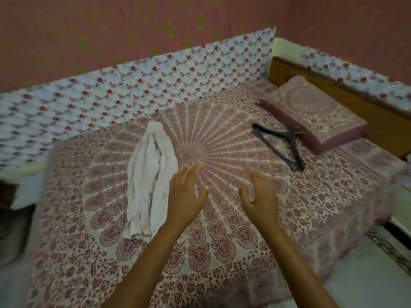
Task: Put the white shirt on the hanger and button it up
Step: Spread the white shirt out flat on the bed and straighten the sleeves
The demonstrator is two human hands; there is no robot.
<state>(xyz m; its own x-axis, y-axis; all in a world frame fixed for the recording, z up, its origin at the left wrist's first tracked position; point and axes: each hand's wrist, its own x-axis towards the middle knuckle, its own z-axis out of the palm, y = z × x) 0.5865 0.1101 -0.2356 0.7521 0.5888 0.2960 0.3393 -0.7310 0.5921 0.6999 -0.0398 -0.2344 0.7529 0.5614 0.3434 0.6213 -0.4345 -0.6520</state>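
Observation:
The white shirt (148, 181) lies crumpled in a long bundle on the patterned bedspread, left of centre. A dark hanger (280, 145) lies flat on the bed at the right, beside the pillow. My left hand (186, 196) hovers just right of the shirt with fingers spread and holds nothing. My right hand (259, 196) is beside it, also with fingers apart and empty. Neither hand touches the shirt or the hanger.
The bed (222, 252) carries a pink mandala-print cover. A matching pillow (311, 116) rests at the back right against a wooden headboard (378, 121). A floral-print panel (133, 90) runs along the pink wall behind the bed. Pale floor (367, 274) shows at the lower right.

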